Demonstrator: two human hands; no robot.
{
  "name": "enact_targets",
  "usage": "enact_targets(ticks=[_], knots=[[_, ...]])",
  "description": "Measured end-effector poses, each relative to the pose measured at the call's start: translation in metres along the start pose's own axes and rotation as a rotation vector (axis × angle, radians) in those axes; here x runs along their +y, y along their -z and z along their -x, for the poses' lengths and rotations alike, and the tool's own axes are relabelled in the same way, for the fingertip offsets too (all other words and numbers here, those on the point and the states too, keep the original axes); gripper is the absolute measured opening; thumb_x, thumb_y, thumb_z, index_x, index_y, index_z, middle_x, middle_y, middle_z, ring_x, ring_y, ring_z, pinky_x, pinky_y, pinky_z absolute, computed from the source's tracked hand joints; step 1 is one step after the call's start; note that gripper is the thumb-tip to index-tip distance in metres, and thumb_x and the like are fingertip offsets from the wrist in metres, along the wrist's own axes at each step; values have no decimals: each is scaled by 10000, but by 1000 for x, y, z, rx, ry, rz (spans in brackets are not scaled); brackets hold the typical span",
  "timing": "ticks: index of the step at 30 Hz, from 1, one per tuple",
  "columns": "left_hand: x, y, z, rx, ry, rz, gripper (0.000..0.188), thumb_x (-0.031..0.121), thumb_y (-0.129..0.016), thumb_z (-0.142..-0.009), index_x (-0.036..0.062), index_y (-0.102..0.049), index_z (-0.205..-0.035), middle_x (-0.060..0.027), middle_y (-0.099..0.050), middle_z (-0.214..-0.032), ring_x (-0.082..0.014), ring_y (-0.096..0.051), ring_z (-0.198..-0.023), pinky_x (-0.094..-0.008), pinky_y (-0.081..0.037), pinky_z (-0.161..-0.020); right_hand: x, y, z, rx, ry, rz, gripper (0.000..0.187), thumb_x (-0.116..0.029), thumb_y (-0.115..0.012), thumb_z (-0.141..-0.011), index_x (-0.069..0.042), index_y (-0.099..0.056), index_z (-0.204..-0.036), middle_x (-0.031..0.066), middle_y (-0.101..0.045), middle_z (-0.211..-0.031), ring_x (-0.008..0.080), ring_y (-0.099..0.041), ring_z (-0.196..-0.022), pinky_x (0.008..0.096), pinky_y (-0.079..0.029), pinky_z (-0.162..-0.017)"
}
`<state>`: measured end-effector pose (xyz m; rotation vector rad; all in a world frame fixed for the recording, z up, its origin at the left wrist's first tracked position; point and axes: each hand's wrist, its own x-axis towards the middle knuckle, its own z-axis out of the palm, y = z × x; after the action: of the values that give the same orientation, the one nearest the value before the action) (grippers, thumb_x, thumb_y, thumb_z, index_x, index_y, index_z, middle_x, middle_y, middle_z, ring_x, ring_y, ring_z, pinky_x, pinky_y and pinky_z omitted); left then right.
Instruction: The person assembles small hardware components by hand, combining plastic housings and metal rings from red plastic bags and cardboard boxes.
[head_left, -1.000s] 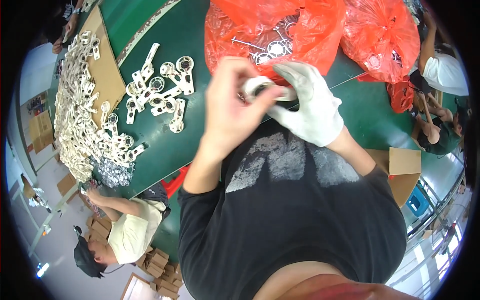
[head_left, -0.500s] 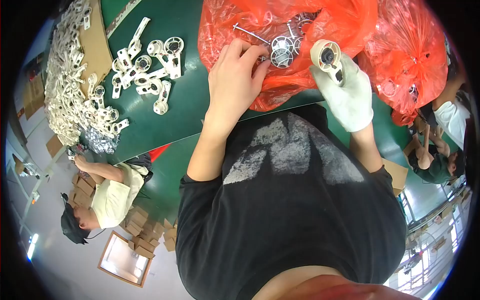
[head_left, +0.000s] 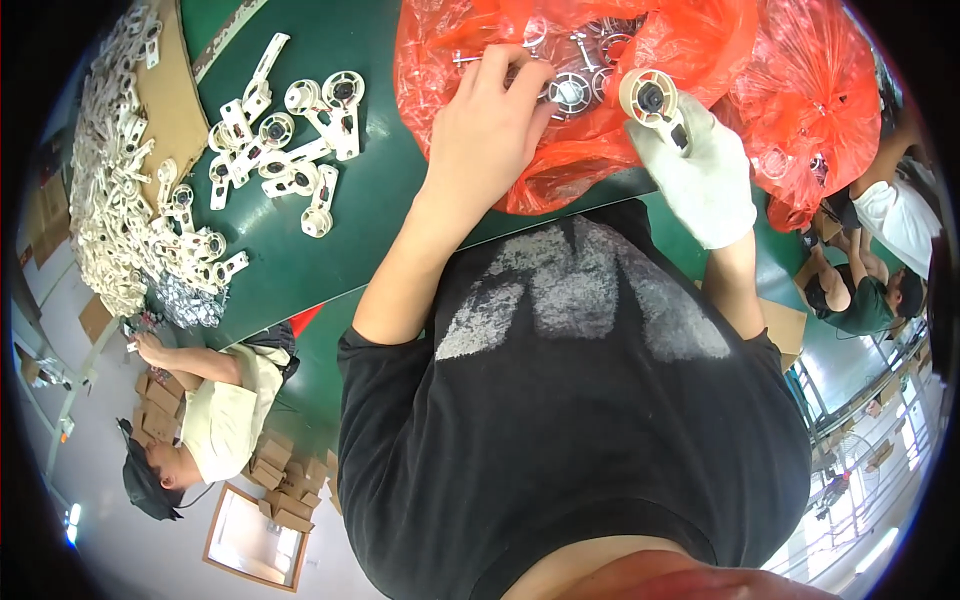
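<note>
My bare left hand [head_left: 490, 125] reaches into the mouth of a crumpled red plastic bag [head_left: 590, 165]. Its fingers are bent and spread, thumb apart from the index finger, beside a shiny spoked ring [head_left: 570, 95]; the fingertips are partly hidden. A thin metal rod [head_left: 466, 60] pokes out past the fingers. In a white glove, my right hand [head_left: 698, 180] grips a cream plastic part [head_left: 650, 97] by its short arm. The part's round cup faces up, with a dark centre inside.
Several cream parts [head_left: 275, 150] lie on the green table [head_left: 340, 245] at left, beyond them a big heap [head_left: 110, 190] next to cardboard [head_left: 175, 110]. A second red bag [head_left: 815, 110] stands at right. A co-worker [head_left: 215, 400] works at lower left; others are at far right.
My left hand has moved slightly up and deeper over the bag, and the rod and rings there have shifted. My right hand keeps its hold on the cream part, nearly still.
</note>
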<state>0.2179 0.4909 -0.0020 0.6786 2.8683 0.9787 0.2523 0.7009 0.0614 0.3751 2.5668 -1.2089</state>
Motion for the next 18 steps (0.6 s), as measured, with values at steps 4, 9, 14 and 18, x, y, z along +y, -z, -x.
enact_targets(ticks=[4,9,14,18], knots=[[-12,0,-5,127,-156,37,243,104,-755,-876,88,-662,-1100,-96,-654,-1082,-290,-686,-926,-381,-566,-749,-11,-2,7,17,-17,15,322,-254,-730,-905,-49,-701,-1152,70,-683,-812,110,-583,-726,298,-503,-704],[-10,25,-7,230,28,442,158,48,-706,-954,22,-681,-1108,-56,-723,-967,-60,-648,-787,-234,-519,-656,-23,-6,5,53,-10,53,340,-272,-719,-909,-61,-704,-1176,100,-712,-837,141,-652,-755,331,-529,-728],[-5,56,1,157,-19,734,397,-105,-520,-940,59,-695,-1257,-117,-651,-1000,-179,-675,-827,-286,-521,-717,-51,-17,-6,-52,48,315,369,-331,-658,-924,-148,-694,-1242,165,-749,-943,345,-737,-929,427,-582,-810],[-4,55,7,172,143,920,343,-100,-579,-953,28,-696,-1249,-73,-635,-1161,-90,-618,-867,-217,-501,-740,-78,-30,-13,-239,65,478,350,-368,-617,-927,-165,-705,-1199,173,-739,-949,378,-716,-965,491,-567,-843]])
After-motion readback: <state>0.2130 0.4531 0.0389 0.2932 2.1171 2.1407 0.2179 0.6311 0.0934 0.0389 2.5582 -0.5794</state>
